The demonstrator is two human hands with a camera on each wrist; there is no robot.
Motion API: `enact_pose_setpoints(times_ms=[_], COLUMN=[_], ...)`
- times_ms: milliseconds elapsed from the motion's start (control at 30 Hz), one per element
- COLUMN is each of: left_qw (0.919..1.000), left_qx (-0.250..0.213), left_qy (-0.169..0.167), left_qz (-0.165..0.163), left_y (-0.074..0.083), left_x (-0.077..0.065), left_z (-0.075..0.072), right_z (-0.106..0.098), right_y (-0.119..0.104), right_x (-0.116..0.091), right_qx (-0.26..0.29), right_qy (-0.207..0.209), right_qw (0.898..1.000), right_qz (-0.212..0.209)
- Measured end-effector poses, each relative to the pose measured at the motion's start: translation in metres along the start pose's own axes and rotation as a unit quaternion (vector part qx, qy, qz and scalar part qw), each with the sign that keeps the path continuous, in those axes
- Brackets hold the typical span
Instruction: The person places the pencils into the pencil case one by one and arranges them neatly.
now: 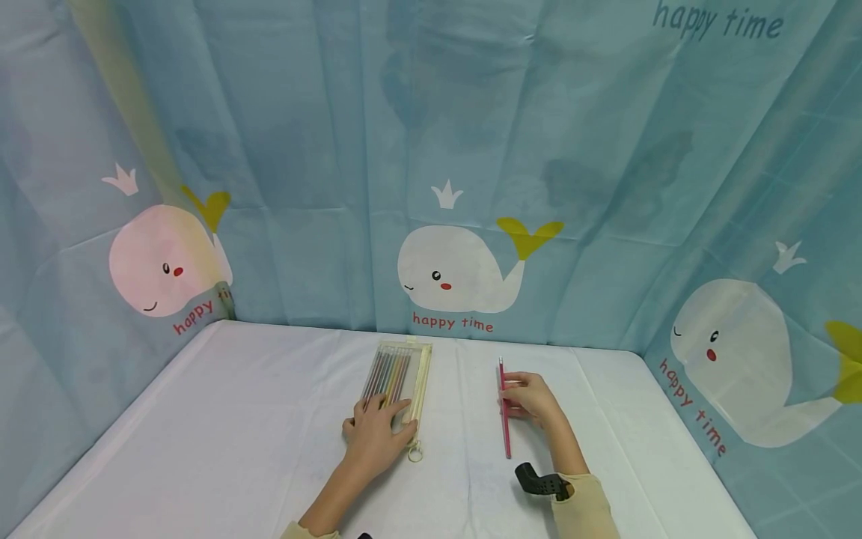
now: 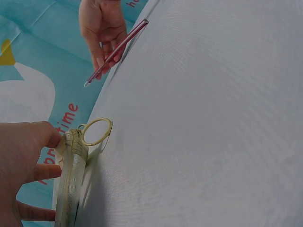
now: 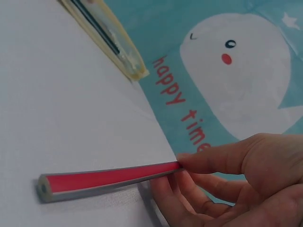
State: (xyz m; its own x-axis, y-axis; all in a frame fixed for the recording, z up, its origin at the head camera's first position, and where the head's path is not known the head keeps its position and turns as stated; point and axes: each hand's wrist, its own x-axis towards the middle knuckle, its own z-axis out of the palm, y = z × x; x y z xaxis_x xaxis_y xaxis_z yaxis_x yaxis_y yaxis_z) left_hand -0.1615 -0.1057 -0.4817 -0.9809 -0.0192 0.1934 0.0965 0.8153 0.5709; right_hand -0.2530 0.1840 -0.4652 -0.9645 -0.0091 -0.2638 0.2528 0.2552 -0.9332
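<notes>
A clear pencil case (image 1: 422, 374) with a pale yellow zip edge lies on the white table, and several coloured pencils show through it. My left hand (image 1: 377, 438) rests on its near half with fingers spread; the left wrist view shows those fingers touching the case beside its zip. A ring (image 1: 415, 452) hangs from the near end of the zip. To the right, my right hand (image 1: 532, 397) pinches a red pencil (image 1: 506, 434) between thumb and fingers. The pencil's near end (image 3: 45, 189) looks flat and unsharpened in the right wrist view.
White cloth (image 1: 236, 434) covers the table. A blue curtain (image 1: 303, 187) printed with whales stands behind it and at both sides. A black wrist camera (image 1: 539, 480) sits on my right wrist.
</notes>
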Motion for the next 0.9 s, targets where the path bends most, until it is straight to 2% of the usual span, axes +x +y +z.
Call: enact_pose_setpoints(times_ms=[333, 900], left_qw=[1.0000, 1.0000], left_qx=[0.001, 0.005], left_qy=[-0.002, -0.002], left_qz=[0.000, -0.003], left_y=[0.001, 0.001], left_x=[0.000, 0.000], left_z=[-0.001, -0.001], right_z=[0.007, 0.030], right_y=[-0.002, -0.006], right_x=[-0.001, -0.005], right_qx=[0.012, 0.049], right_qy=[-0.010, 0.006], right_qw=[1.000, 0.997], right_qz=[-0.020, -0.066])
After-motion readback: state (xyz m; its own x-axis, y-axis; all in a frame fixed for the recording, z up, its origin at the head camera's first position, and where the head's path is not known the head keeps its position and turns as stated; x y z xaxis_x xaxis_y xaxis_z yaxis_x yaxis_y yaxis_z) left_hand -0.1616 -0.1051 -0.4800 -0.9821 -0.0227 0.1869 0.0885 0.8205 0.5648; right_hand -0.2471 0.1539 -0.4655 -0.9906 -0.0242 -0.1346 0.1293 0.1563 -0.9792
